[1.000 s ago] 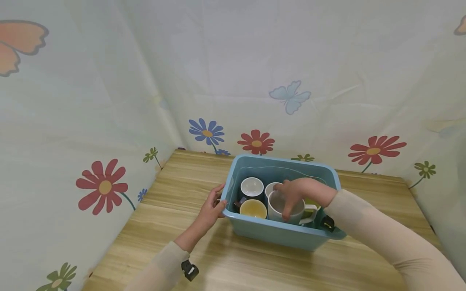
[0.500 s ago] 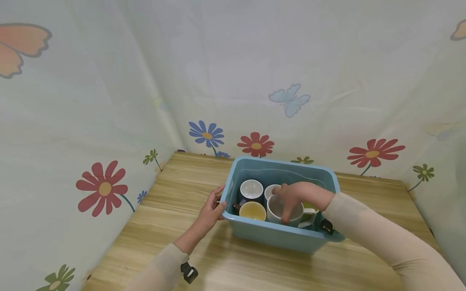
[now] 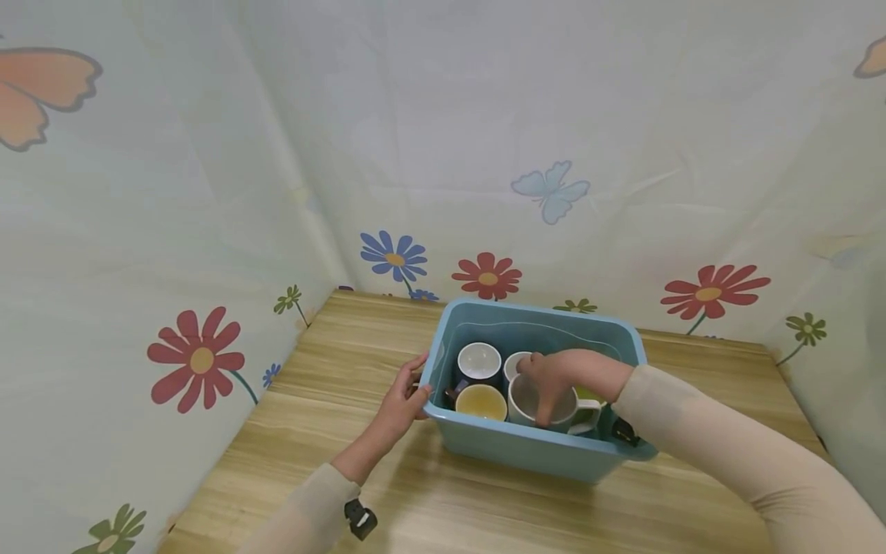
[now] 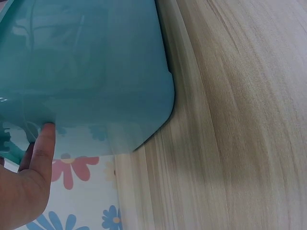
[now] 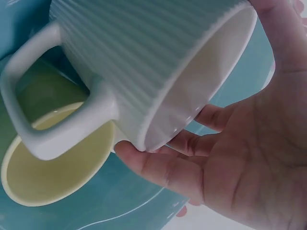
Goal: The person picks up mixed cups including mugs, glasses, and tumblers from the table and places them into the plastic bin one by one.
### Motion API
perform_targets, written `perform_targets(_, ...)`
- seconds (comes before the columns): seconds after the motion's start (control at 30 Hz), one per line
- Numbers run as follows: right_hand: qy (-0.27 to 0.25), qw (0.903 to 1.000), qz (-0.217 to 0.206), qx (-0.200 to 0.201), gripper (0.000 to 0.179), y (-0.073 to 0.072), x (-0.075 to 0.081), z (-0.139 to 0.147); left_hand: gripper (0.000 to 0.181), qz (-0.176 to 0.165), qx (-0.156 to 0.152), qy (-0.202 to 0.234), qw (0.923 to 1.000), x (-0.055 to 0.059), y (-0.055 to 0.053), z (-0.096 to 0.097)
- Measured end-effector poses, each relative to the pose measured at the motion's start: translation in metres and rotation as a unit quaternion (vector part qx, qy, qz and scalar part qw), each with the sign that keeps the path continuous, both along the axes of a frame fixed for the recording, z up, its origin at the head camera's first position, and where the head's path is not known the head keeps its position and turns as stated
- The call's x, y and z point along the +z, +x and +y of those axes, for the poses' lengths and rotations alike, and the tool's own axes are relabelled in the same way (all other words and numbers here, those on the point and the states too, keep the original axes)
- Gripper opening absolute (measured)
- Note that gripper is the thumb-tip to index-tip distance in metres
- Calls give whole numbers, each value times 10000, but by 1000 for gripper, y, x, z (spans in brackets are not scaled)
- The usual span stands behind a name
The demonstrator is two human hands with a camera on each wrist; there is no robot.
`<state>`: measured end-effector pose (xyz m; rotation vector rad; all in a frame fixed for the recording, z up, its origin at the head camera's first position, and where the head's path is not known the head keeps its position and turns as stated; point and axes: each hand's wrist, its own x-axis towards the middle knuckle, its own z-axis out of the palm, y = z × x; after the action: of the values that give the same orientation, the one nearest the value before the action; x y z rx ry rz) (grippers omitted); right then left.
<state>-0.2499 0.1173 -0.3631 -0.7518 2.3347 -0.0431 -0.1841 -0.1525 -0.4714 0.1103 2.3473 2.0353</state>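
A blue plastic bin (image 3: 512,454) stands on the wooden table. My left hand (image 3: 400,396) grips its left rim, the thumb on top and the other fingers around the outside. Inside the bin, my right hand (image 3: 562,377) holds a white ribbed mug (image 5: 129,62) from above, thumb and fingers spanning its rim. The mug's square-cornered handle (image 3: 588,417) points right. Beside it sits a green cup with a pale yellow inside (image 5: 62,167), partly hidden by the handle. A yellow-lined cup (image 3: 481,402) is to the left of the mug.
Behind the yellow-lined cup stands a dark cup with a white inside (image 3: 479,360). Another white-lined cup (image 3: 513,365) shows partly behind my right hand. A flower-printed curtain (image 3: 429,154) hangs close behind the wooden table (image 3: 339,362).
My right hand and the ribbed mug have sunk slightly lower in the bin. The left hand keeps its grip on the rim, and the head view has tilted a little.
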Motion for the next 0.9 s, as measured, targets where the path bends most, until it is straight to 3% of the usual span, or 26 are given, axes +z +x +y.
perform_targets(0.27, 82, 9999, 130, -60, 95, 3, -3, 1, 60, -32, -13, -75, 10000, -3, -1, -1)
perform_targets(0.6, -11, 9989, 333, 327, 92, 7, -3, 4, 59, -29, -2, -68, 10000, -2, -1, -1)
perform_targets(0.9, -18, 9984, 417, 391, 94, 8, -5, 4, 60, -67, -16, -31, 10000, -3, -3, -1)
